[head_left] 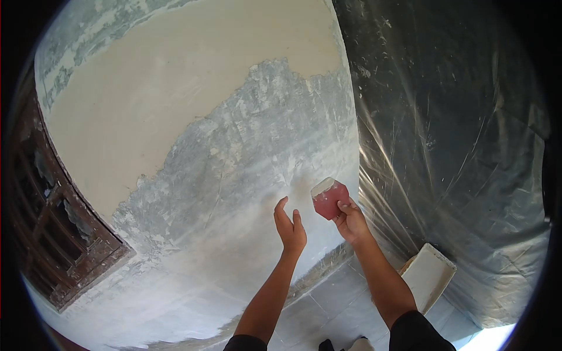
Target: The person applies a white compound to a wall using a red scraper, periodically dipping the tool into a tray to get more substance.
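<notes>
We pinch the red scraper point(330, 198) by its lower edge in our right hand point(351, 222), blade up near the wall point(234, 175). Left hand point(291, 227) open, empty. Scraper looks light, thin, slightly flexible (putty-smeared, likely slippery); grip the bottom edge.

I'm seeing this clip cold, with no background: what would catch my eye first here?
First, the wall, half smooth cream coat at upper left, half rough grey patch toward the middle and right. Low in the middle, the right hand holds a red scraper up near the wall, with the left hand open beside it. Shiny plastic sheeting covers the right side, with a white board below it.
</notes>
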The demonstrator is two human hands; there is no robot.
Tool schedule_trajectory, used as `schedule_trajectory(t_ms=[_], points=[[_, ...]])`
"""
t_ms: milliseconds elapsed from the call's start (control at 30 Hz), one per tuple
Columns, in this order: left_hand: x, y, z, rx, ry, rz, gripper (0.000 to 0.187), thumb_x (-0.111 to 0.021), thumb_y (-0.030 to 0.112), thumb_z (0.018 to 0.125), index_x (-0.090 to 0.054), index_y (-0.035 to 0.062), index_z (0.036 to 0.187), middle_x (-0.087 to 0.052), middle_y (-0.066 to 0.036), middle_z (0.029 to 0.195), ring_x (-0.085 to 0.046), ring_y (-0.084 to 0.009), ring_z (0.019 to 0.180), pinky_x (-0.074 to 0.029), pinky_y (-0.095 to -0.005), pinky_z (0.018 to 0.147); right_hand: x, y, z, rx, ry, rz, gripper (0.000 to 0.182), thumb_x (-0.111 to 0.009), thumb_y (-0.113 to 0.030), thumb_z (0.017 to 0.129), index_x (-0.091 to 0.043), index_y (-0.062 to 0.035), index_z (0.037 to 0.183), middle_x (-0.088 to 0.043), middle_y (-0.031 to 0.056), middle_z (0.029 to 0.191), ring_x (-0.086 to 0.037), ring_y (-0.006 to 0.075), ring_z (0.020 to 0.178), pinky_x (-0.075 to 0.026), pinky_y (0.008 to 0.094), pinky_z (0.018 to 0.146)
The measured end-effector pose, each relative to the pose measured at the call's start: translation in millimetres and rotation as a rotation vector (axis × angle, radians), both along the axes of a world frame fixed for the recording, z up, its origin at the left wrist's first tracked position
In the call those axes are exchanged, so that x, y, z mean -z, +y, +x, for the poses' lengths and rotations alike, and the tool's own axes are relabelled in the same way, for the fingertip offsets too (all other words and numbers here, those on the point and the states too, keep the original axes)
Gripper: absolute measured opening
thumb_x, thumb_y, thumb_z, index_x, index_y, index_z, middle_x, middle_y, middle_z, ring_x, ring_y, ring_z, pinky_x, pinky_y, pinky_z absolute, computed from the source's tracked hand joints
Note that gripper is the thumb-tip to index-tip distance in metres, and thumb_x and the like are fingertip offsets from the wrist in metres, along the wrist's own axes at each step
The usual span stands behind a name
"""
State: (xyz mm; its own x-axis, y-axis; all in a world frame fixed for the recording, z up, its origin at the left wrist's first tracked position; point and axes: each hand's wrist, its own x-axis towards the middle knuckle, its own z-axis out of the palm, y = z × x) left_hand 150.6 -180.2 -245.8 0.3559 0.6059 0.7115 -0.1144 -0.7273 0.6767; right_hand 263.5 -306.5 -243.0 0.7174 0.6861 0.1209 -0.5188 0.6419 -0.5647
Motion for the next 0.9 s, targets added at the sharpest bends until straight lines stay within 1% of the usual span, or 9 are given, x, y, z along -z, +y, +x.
schedule_trajectory(t_ms=[133,300,433,600,700,733,800,833,900], points=[[-41.5,28.4,-32.0,-0.11,-0.026,0.078,0.041,-0.05,0.011,0.094,-0.044,-0.0013,0.133,-0.05,-0.019,0.133,-0.045,-0.0363,0.125,-0.033,-0.0446,0.108,-41.0,37.7,-21.3,-0.071,-0.051,0.056,0.033,-0.045,-0.001,0.098,-0.049,0.0003,0.131,-0.06,0.0117,0.125,-0.061,0.0219,0.114,-0.051,0.0378,0.101],[-87.6,59.4,-66.2,-0.282,-0.004,0.362,0.045,-0.052,0.007,0.09,-0.044,-0.002,0.133,-0.05,-0.02,0.134,-0.044,-0.0379,0.126,-0.032,-0.0472,0.108,-85.8,76.4,-35.4,-0.161,-0.128,0.121,0.033,-0.046,-0.001,0.099,-0.048,0.0014,0.131,-0.059,0.012,0.126,-0.061,0.0204,0.113,-0.051,0.0365,0.1],[-122.1,76.8,-81.7,-0.368,0.054,0.589,0.044,-0.049,0.008,0.091,-0.043,-0.004,0.134,-0.048,-0.022,0.136,-0.043,-0.0383,0.128,-0.031,-0.0465,0.109,-120.2,87.1,-33.4,-0.141,-0.167,0.145,0.034,-0.047,-0.002,0.099,-0.047,0.0011,0.133,-0.059,0.0117,0.127,-0.06,0.0212,0.114,-0.05,0.0371,0.102],[-164.4,88.7,-68.2,-0.397,0.043,0.712,0.044,-0.049,0.007,0.091,-0.044,-0.0049,0.133,-0.048,-0.023,0.135,-0.044,-0.0403,0.126,-0.032,-0.0475,0.108,-161.5,94.8,-11.2,-0.067,-0.28,0.162,0.035,-0.048,-0.003,0.1,-0.048,0.003,0.134,-0.059,0.0123,0.127,-0.06,0.0199,0.114,-0.049,0.0359,0.1],[-188.9,94.0,-55.8,-0.389,0.04,0.785,0.045,-0.051,0.007,0.089,-0.046,-0.0039,0.132,-0.048,-0.023,0.134,-0.043,-0.0409,0.127,-0.033,-0.0488,0.107,-189.8,102.1,-2.1,0.24,-0.521,0.062,0.036,-0.046,-0.001,0.1,-0.05,0.0071,0.134,-0.061,0.0139,0.128,-0.059,0.0182,0.114,-0.046,0.0315,0.099],[-198.4,97.2,-51.8,-0.408,0.062,0.865,0.046,-0.054,0.009,0.086,-0.047,-0.0027,0.131,-0.049,-0.022,0.134,-0.044,-0.0402,0.127,-0.034,-0.0493,0.106,-199.7,102.7,-0.7,0.242,-0.522,0.069,0.036,-0.046,-0.001,0.1,-0.05,0.0071,0.134,-0.061,0.0139,0.128,-0.059,0.0182,0.114,-0.046,0.0315,0.099],[-217.1,102.4,-44.6,-0.424,0.087,0.948,0.048,-0.056,0.01,0.084,-0.049,-0.0016,0.13,-0.05,-0.021,0.133,-0.044,-0.0396,0.128,-0.035,-0.0498,0.106,-217.0,102.3,-1.9,0.67,-0.888,-0.041,0.035,-0.047,0.002,0.098,-0.052,0.0079,0.132,-0.063,0.0173,0.128,-0.061,0.0224,0.116,-0.047,0.0309,0.097],[-227.6,104.2,-41.0,-0.452,0.128,1.024,0.047,-0.057,0.012,0.084,-0.05,-0.0007,0.129,-0.049,-0.02,0.133,-0.044,-0.0393,0.128,-0.034,-0.0502,0.106,-222.9,108.2,0.4,0.673,-0.885,-0.038,0.035,-0.047,0.002,0.098,-0.052,0.0079,0.132,-0.063,0.0173,0.128,-0.061,0.0224,0.116,-0.047,0.0309,0.097],[-241.9,113.5,-33.9,-0.476,0.169,1.105,0.047,-0.057,0.014,0.083,-0.051,0.0003,0.128,-0.049,-0.02,0.134,-0.043,-0.0391,0.129,-0.034,-0.0506,0.105,-231.7,121.0,4.8,0.867,-1.078,-0.024,0.04,-0.05,0.01,0.091,-0.053,0.0059,0.131,-0.061,0.0234,0.128,-0.059,0.032,0.122,-0.049,0.0374,0.1]])
